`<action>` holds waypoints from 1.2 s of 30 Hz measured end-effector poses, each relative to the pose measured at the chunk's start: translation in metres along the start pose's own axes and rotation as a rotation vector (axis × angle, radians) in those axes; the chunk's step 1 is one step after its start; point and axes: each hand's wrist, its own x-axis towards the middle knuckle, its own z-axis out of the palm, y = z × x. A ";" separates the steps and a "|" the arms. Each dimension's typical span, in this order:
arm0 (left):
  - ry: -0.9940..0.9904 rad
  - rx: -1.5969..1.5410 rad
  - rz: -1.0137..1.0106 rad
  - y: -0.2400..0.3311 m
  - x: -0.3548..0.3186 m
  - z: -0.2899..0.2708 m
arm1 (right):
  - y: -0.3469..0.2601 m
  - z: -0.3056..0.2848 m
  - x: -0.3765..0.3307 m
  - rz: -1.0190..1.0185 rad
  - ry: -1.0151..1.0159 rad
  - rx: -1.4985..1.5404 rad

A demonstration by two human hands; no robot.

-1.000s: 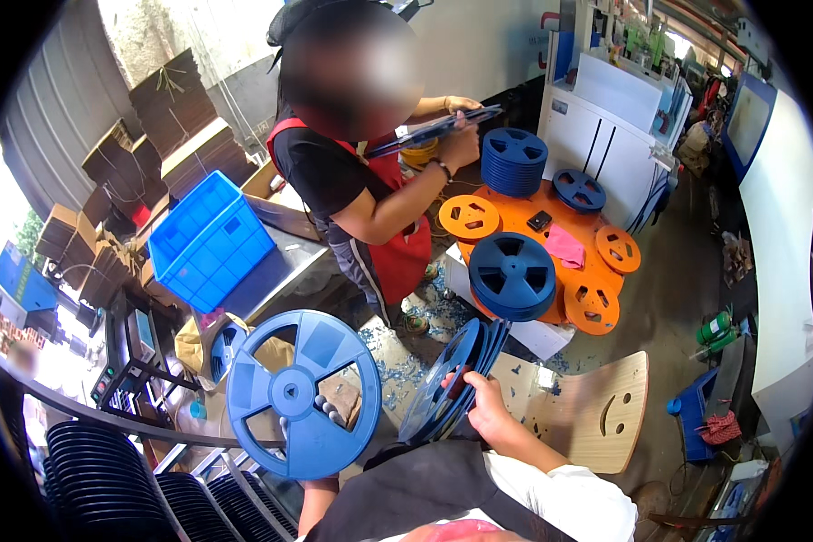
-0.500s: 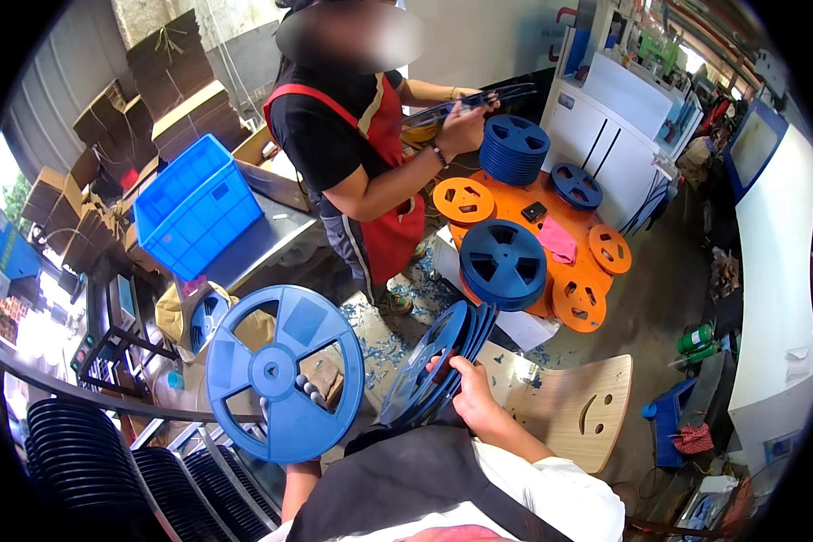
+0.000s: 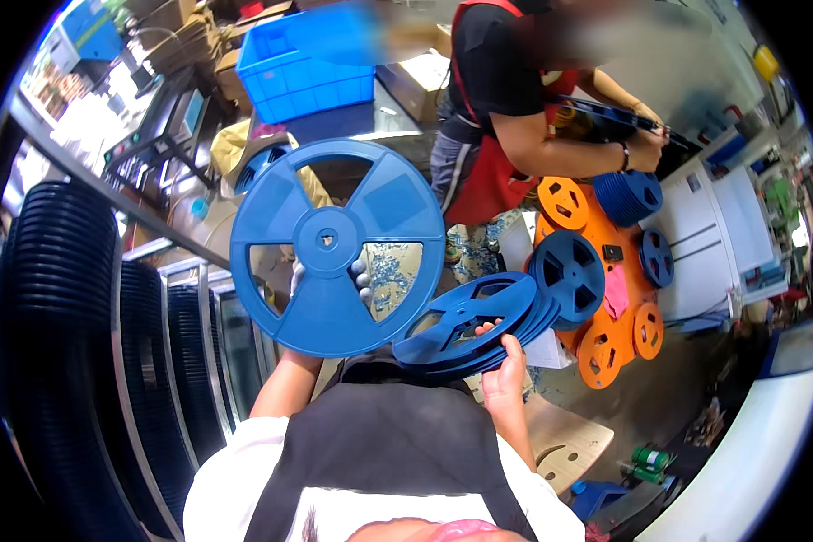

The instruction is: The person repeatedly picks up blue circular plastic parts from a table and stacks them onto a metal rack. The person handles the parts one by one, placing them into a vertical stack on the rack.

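A large blue plastic reel (image 3: 321, 312) with three openings stands nearly face-on before me. My left hand (image 3: 362, 278) grips it from behind; its grey-covered fingertips show through the openings, and the reel hides the palm. Lower right of it, my right hand (image 3: 506, 369) is closed on the rim of a small fanned stack of blue reels (image 3: 465, 316), tilted almost flat. The stack's left edge overlaps the big reel's lower right rim in view; I cannot tell whether they touch.
At left, a rack (image 3: 167, 397) holds dark reels in rows. On the right, an orange table (image 3: 637, 271) carries blue reel stacks, orange reels and a pink cloth (image 3: 615, 291). A co-worker in a red apron (image 3: 492, 185) holds a dark reel. Beyond sits a blue crate (image 3: 312, 90).
My view has swung left, toward the rack. The fanned stack in my right hand has tipped from steep to nearly flat. Both hands keep their hold.
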 end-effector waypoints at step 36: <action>0.044 0.062 0.267 0.049 -0.079 0.003 | 0.015 -0.003 0.020 0.175 -0.765 0.314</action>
